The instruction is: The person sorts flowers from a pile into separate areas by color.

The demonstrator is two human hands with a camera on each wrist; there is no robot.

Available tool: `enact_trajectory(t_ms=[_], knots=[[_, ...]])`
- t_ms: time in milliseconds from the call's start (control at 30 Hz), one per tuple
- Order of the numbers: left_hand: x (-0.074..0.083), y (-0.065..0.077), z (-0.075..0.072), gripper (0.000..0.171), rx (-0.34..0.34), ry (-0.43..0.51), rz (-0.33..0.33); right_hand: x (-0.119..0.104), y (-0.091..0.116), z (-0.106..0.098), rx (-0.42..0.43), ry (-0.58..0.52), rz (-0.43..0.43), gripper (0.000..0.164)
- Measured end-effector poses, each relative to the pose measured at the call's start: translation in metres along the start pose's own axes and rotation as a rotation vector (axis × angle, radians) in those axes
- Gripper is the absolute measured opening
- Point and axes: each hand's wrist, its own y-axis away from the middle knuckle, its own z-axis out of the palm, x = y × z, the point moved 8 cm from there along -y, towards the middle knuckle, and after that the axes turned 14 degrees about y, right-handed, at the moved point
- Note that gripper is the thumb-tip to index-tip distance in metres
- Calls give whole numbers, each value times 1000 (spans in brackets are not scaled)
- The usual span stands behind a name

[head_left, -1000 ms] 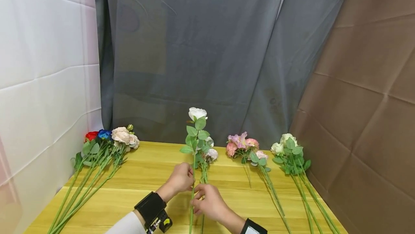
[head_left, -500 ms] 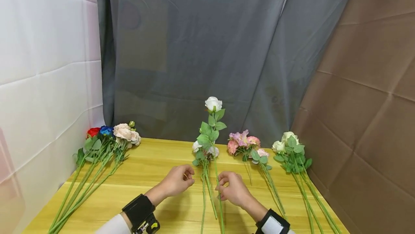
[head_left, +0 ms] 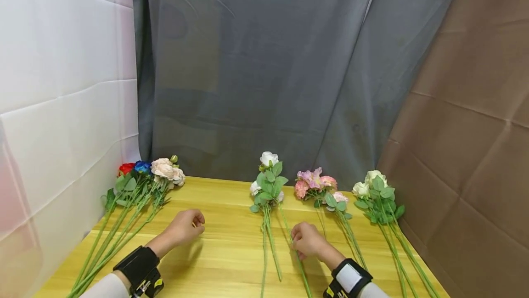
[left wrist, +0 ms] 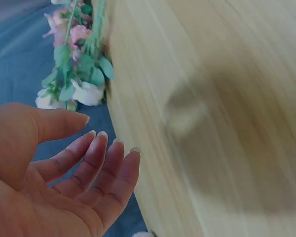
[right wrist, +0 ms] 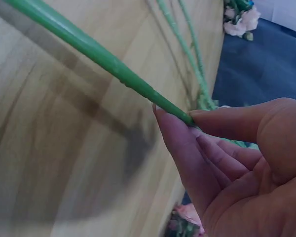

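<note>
At the far left of the wooden counter, a bunch of red, blue and peach flowers is lying with its long stems running toward the near edge, beside a white quilted wall. Next to the right, the left hand is being held just above the counter with a black wrist strap behind it; in the left wrist view its fingers are seen relaxed and only slightly bent, gripping nothing. In the middle, a small bunch of white roses is lying flat on the counter, heads toward the grey curtain. The stem of one white rose is being pinched between thumb and fingertips of the right hand, which is resting low over the counter just right of that bunch; the stem is passing under the hand toward the near edge. Further right, a pink flower bunch is lying near the hand, and a cream-white bunch with green leaves is lying beyond it, close to the brown backdrop.
</note>
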Motion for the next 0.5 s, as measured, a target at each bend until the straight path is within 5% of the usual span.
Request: enact_trajectory(t_ms=[233, 500], knots=[[-22, 9, -15, 9, 13, -45, -48, 11, -5, 14, -30, 57, -4, 12], [-45, 9, -71, 22, 37, -245, -113, 9, -8, 4, 15, 182, 33, 24]])
